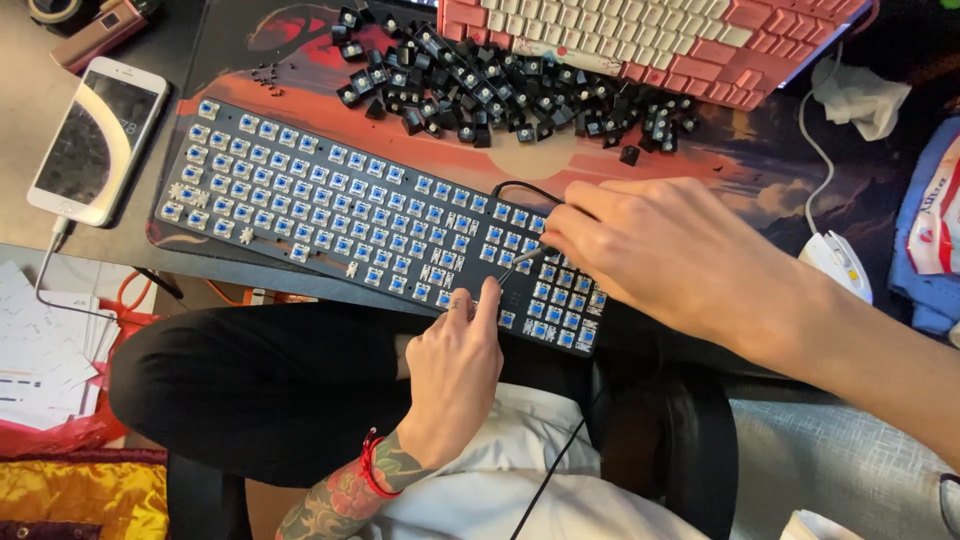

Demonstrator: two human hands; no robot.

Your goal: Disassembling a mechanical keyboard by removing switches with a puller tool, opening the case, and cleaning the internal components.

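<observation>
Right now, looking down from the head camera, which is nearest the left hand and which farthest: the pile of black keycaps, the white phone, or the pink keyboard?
From the left hand:
1. Pile of black keycaps, straight ahead, above the bare keyboard.
2. Pink keyboard, beyond the pile, top right.
3. White phone, far left.

One view only, from a camera worn on the person's head. It looks steeply down and slightly forward, close over the lap and the near edge of the desk (40, 150). The bare keyboard (330, 215) runs slantwise across the middle of the frame, with both hands just below the lens. The desk's far part fills the top edge.
</observation>
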